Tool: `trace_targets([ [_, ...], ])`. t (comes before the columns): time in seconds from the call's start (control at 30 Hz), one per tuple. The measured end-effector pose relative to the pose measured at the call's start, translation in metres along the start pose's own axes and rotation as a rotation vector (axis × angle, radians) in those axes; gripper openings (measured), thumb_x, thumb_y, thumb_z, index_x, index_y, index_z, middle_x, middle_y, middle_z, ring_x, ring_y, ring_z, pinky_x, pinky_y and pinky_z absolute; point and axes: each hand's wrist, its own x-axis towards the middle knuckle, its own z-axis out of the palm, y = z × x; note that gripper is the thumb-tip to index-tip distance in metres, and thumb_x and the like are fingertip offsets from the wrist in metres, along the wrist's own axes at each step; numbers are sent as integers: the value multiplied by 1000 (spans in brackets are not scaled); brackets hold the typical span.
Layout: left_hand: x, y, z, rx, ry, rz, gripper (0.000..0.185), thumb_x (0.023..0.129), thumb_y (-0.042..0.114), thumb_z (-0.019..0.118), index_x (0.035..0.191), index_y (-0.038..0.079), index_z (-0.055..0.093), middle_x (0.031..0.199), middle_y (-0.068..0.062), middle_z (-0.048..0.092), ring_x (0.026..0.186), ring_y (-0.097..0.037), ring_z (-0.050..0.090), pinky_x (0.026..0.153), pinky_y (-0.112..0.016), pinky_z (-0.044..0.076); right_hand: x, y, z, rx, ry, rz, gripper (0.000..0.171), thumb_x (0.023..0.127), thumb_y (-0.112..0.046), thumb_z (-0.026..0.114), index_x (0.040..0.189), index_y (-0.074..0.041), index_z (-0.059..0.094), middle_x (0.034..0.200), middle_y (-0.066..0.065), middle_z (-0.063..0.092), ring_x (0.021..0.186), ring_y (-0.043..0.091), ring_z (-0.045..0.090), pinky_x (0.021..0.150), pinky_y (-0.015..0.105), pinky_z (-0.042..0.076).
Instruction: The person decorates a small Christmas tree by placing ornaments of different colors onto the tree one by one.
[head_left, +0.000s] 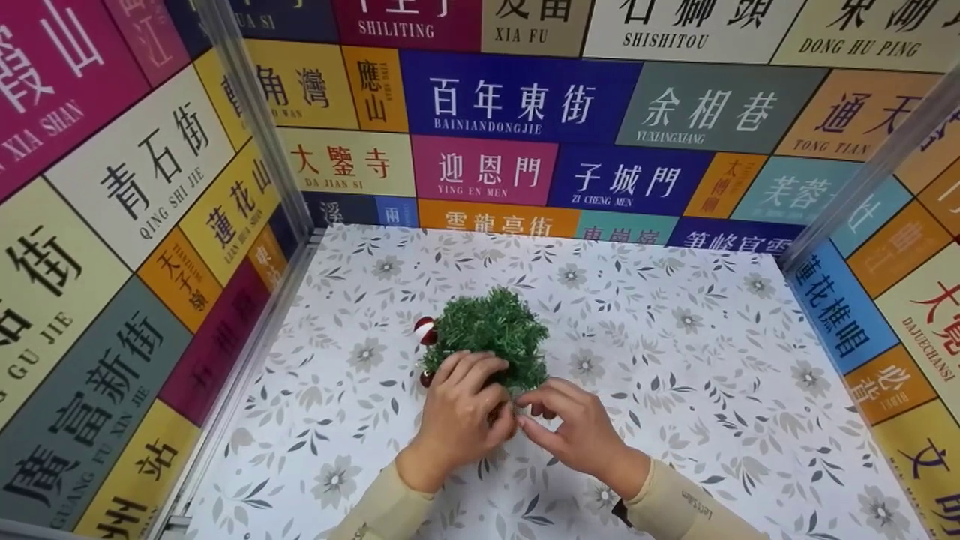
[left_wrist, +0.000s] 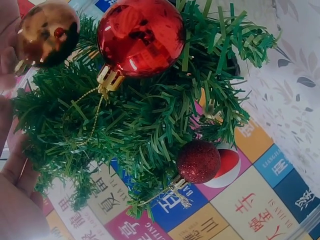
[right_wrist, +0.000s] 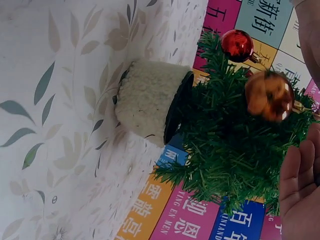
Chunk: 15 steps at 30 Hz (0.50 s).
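Observation:
A small green artificial Christmas tree (head_left: pixel 487 326) stands on the table, its pot wrapped in white fleece (right_wrist: pixel 147 100). My left hand (head_left: pixel 461 412) is at the tree's near side, fingers bent over the lower branches. Beside it, my right hand (head_left: pixel 577 426) has its thumb and forefinger close to the left fingertips. A shiny gold ball (left_wrist: pixel 48 32) hangs in front of the tree, its cap toward the fingers; its loop and any grip on it are hidden. A shiny red ball (left_wrist: pixel 141 37) hangs by a gold cord. Lower in the left wrist view is a glittery dark red ball (left_wrist: pixel 198 161).
A red-and-white ball (head_left: pixel 425 330) sits at the tree's left side. A white floral cloth (head_left: pixel 675 375) covers the table. Colourful sign-printed panels (head_left: pixel 517 97) wall in the back and sides, with metal posts (head_left: pixel 262 127) at the corners.

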Motion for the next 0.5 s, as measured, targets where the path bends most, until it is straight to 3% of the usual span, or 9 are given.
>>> trace_targets([
  [0.2,2,1,1,10,11,9,15,80,19,65,66,18,63,111,-5,67,109,-26,61,99,-46,43,1,1,5,63,5,46,27,88,-8,75,108,-26,70,90,-8,61,72,6,55,64,14,45],
  [0.5,2,3,2,7,17,20,13,79,19,69,66,17,65,109,-5,68,107,-26,62,98,-45,44,0,5,12,133,58,79,27,83,5,75,94,-19,70,83,-6,60,64,13,55,57,21,47],
])
